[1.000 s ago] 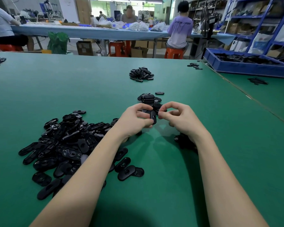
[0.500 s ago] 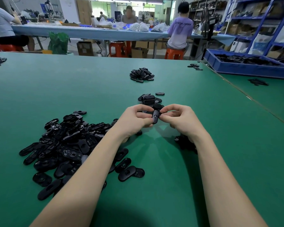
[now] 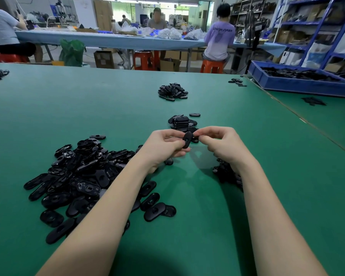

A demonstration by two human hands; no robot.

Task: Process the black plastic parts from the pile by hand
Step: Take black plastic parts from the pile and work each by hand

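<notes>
Roughly early-to-mid run, by the look of it. Big pile of unprocessed black parts at front left on green table, dozens left. Small neat stack just beyond the hands, prob. the done ones, far fewer than the pile. Loose clump of dark bits under right wrist, maybe trimmings or more parts, can't tell. Another heap farther back, purpose unclear.

Currently one oval black part held up on edge above table, between both hands. Left hand pinching its near side, thumb + fingers curled round it. Right hand with fingertips curled in at the part's far edge, seemingly picking or pressing at it; exact contact hard to see.

Blue bin w/ more black pieces at far right.

Writing: pale lettering across back of a purple shirt in background, too blurred to read for sure. No other labels legible.
</notes>
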